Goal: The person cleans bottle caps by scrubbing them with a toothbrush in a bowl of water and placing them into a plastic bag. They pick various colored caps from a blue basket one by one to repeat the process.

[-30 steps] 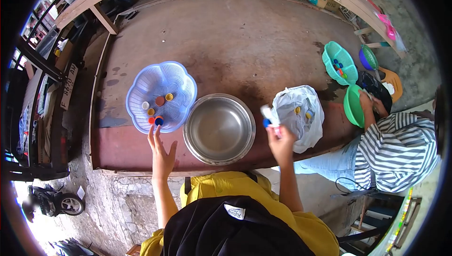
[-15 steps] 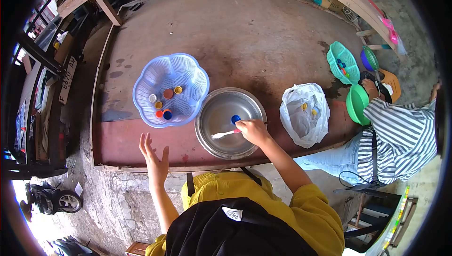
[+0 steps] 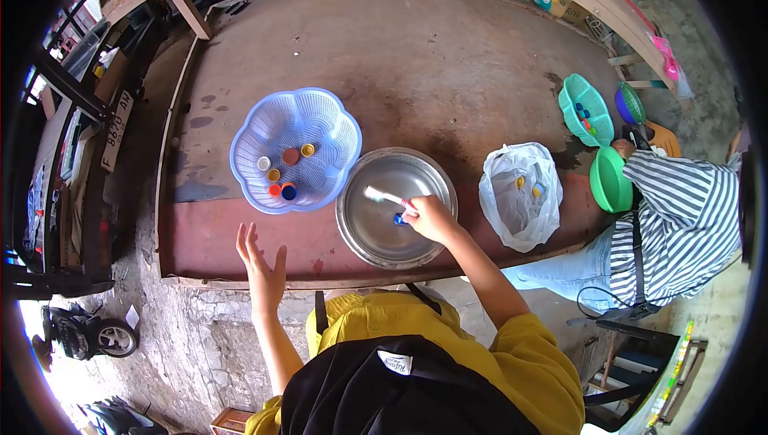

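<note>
My right hand (image 3: 430,219) is closed around a toothbrush (image 3: 390,198) with a white head and a reddish grip, over the steel basin (image 3: 346,231). The bristle end points left across the bowl. A blue bottle cap (image 3: 399,219) shows right at my right fingertips, inside the basin's outline; whether the fingers grip it too, I cannot tell. My left hand (image 3: 266,263) hangs at the table's front edge with its fingers spread, holding nothing. Beyond it stands a light-blue plastic basket (image 3: 248,123) with several caps inside: white, yellow, brown, orange and blue.
Right of the basin, a white plastic bag (image 3: 522,219) holds yellowish caps. Further right are a green bowl (image 3: 610,180) and a teal basket (image 3: 570,95) with small coloured pieces. A person in a striped shirt (image 3: 680,195) sits at the right, one hand near the green bowl.
The toothbrush has swung so its head points further away from me and slightly up. The blue cap sits lower, closer under my right fingers. My left hand has barely moved.
</note>
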### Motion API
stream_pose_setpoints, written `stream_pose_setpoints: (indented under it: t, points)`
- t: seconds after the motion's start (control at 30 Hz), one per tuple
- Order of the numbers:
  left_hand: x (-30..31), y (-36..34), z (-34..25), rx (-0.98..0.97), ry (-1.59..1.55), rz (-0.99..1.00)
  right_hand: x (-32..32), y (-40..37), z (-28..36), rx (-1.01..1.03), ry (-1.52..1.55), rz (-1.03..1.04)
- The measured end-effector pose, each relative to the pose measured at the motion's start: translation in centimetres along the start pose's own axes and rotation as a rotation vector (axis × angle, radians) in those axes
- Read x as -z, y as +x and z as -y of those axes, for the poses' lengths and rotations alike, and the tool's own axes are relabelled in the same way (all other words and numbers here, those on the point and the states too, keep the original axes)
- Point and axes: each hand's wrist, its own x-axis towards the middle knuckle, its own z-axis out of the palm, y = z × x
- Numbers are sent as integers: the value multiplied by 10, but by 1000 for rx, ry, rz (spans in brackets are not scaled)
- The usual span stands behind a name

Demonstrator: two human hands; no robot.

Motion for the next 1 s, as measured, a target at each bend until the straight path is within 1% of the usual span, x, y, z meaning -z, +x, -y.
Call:
stream_pose_setpoints:
  t: [0.07, 0.1, 0.13, 0.17, 0.2, 0.27, 0.3, 0.33, 0.4, 0.47, 0.53, 0.57, 0.67, 0.7, 0.8, 0.83, 0.9, 0.97, 1.0]
  points:
    - [-3, 0, -2, -21, -6, -3, -5, 4, -16, -72, 356, -17]
    - [-4, -1, -4, -32, -10, -6, -3, 5, -18, -139, 371, -14]
    - [-5, -1, -8, -47, -19, 14, -7, 6, -20, -142, 646, -85]
    - [-7, 0, -14, -61, -28, 33, -2, 3, -26, -273, 781, -3]
    - [-10, 1, -22, -76, -38, 52, 12, 1, -15, -406, 911, 82]
    - [-19, 4, -48, -100, -87, 76, 18, -8, -5, -451, 1214, 60]
    - [-27, 5, -57, -111, -147, 130, 18, -13, -2, -472, 1365, 48]
    - [-35, 6, -67, -122, -208, 184, 17, -17, 1, -466, 1457, 42]
    - [-51, 12, -93, -206, -287, 273, 13, -25, 6, -453, 1643, 27]
    - [-69, 16, -109, -299, -262, 328, 14, -32, 13, -453, 1703, 39]
    - [-84, 20, -126, -414, -243, 374, 14, -38, 18, -413, 1727, 39]
    - [-92, 21, -130, -489, -258, 357, 13, -40, 20, -432, 1707, 23]
    - [-107, 22, -131, -429, -260, 416, 11, -46, 16, -431, 1741, 19]
    - [-107, 24, -132, -469, -236, 398, 13, -49, 18, -453, 1731, -5]
    - [-107, 24, -133, -522, -181, 383, 9, -53, 15, -419, 1656, -27]
    - [-110, 27, -129, -554, -162, 416, 9, -55, 18, -441, 1496, -97]
    - [-108, 27, -133, -514, -150, 404, 12, -56, 25, -355, 1213, -260]
    - [-102, 28, -140, -512, -163, 371, -6, -52, -1, -233, 759, -431]
    - [-99, 28, -144, -486, -184, 357, -4, -53, 0, -219, 707, -457]
